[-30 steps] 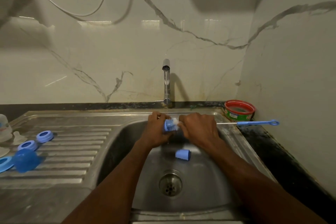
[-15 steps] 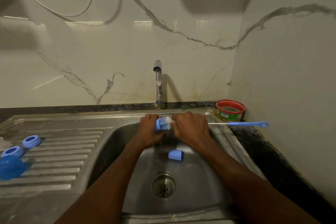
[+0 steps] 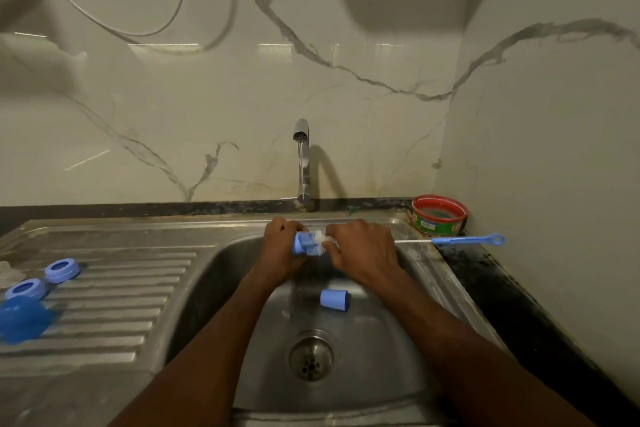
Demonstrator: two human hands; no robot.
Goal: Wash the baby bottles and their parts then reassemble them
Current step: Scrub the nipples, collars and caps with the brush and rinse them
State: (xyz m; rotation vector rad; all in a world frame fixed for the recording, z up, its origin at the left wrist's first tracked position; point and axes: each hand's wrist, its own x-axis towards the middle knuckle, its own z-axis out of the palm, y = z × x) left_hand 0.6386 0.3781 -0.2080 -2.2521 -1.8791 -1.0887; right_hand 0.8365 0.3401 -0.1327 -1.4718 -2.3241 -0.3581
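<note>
**Scrubbing a small blue bottle part under the tap**

We hold a small blue part (image 3: 304, 244) just in front of the tap (image 3: 302, 163), above the back of the sink (image 3: 426, 274). Our left hand (image 3: 281, 246) has its grip curled round the part's outer wall. Our right hand (image 3: 363, 250) is closed on something white and foamy (image 3: 320, 237) at the part's open end; whether it is a brush head or a sponge we cannot tell.

We judge the part light, hard plastic, and slippery when soapy, so the hold belongs around its ribbed side, not on the wet rim.

A second blue part (image 3: 334, 300) lies on its side in the sink, in front of the tap and just behind the drain (image 3: 310, 355). It looks likely to roll; we would pinch it across the wall.

Left of the tap, on the draining board, sit two blue rings (image 3: 62, 270) and a blue cap (image 3: 22, 321). Right of the tap, on the tabletop, a thin brush (image 3: 464, 240) lies just in front of a red-rimmed tub (image 3: 439, 215).
</note>
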